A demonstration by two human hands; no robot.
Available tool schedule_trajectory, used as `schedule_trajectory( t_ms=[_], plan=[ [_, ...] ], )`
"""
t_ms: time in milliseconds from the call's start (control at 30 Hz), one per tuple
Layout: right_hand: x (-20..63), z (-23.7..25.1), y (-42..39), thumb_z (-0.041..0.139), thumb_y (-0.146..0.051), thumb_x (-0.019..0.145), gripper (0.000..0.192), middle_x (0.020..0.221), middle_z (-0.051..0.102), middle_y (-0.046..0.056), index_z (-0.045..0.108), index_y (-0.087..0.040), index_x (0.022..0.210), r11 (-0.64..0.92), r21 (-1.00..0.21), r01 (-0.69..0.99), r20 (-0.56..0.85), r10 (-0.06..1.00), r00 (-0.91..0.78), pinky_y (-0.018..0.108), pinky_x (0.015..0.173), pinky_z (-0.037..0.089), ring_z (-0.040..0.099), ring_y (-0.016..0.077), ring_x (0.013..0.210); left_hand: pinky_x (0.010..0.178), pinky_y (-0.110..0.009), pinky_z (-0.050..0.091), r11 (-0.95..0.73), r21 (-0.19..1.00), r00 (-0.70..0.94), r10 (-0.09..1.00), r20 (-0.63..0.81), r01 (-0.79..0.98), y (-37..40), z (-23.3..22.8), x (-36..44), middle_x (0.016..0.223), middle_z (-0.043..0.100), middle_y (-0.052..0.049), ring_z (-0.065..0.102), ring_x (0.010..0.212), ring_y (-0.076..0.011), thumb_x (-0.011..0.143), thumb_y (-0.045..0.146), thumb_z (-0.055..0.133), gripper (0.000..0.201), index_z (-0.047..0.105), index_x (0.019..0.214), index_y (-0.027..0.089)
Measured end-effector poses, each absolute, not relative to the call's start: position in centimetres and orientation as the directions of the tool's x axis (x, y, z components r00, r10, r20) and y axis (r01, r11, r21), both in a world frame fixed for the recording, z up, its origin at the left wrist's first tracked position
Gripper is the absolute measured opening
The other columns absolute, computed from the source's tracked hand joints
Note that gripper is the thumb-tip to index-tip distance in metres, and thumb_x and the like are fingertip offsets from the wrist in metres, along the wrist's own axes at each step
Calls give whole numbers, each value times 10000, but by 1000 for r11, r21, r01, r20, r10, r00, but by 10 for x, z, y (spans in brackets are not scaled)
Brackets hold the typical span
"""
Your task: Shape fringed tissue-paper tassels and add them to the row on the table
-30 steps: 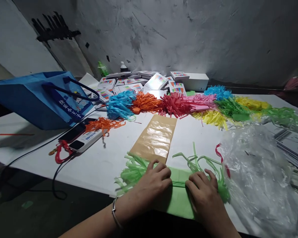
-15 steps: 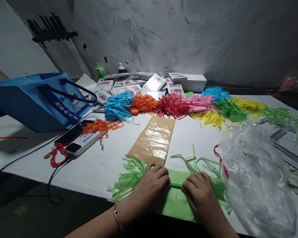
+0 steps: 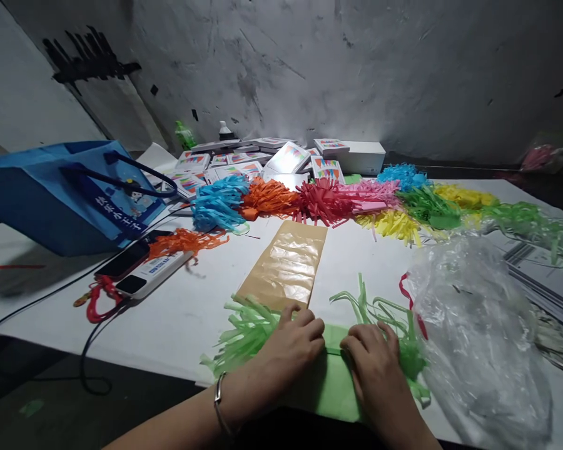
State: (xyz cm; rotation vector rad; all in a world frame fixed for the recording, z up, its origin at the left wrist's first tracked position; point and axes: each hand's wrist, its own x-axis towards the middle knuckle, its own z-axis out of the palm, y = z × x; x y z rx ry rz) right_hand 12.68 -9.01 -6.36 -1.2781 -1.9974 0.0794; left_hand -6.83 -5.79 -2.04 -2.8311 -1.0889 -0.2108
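Green fringed paper [image 3: 328,395], one: lying at the lower centre of the frame, directly under the fingers of both hands, its long axis running left to right, fringe spreading at either end. Narrow green band [image 3: 333,351]: crossing the paper along that same axis, showing in the gap between the hands. Left hand [image 3: 293,344] and right hand [image 3: 375,359]: both touching, neither standing nearer; fingers curling inward and apparently pinching the band from its two sides, the left thumb hiding from view. Brown paper strip [image 3: 284,259]: lying just beyond the left hand, mid-frame, slanting up to the right. Clear plastic bag [image 3: 478,331]: slumping at lower right, crumpled, any contents not showing clearly. Blue bag [image 3: 42,200]: standing at the left edge, its inside hiding. Small printed boxes [image 3: 288,156]: piling at upper centre, contents not showing. White box [image 3: 366,157]: sitting beside them, likewise. Coloured fringed bundles [image 3: 323,200]: stretching in a row below the boxes. Counter [image 3: 169,337]: carrying everything listed.
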Motion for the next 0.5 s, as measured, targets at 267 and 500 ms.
schedule_trajectory(
  t_ms=[267,500],
  plan=[
    [114,-53,-84,581,-38,818,185,763,580,-5,570,-221,791,594,-50,803,582,671,-460,411,1060,314,536,205,795,868,-383,379,-811,-106,806,539,246,575,-39,-26,-67,750,625,7,527,768,-198,890,201,735,252,606,674,192],
    [99,-53,-69,404,-57,926,262,725,594,22,543,-213,769,499,-68,864,705,637,-313,431,923,443,553,218,712,901,-346,487,-886,4,758,398,517,463,-59,-44,-77,1015,703,-73,620,961,-227,912,34,493,236,649,1004,186]
  ],
)
